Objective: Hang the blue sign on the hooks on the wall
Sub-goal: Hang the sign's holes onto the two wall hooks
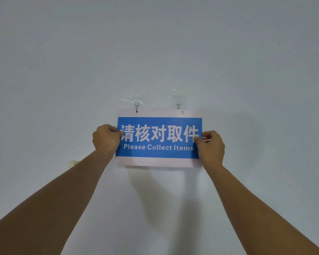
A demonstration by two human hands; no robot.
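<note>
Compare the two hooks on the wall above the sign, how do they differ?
The left hook sits under a crumpled, peeling clear adhesive patch; the right hook has a flatter, neater patch. The left hook's tip reaches the dark hole in the blue sign, while the hole under the right hook looks paler and whether it is caught is unclear. Both are small, pale, at about the same height, just above the sign's top edge.

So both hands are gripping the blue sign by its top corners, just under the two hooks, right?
Not quite. The head view shows the left hand and right hand gripping the blue sign at the middle of its side edges, not the top corners. The sign does sit just under the two hooks.
</note>
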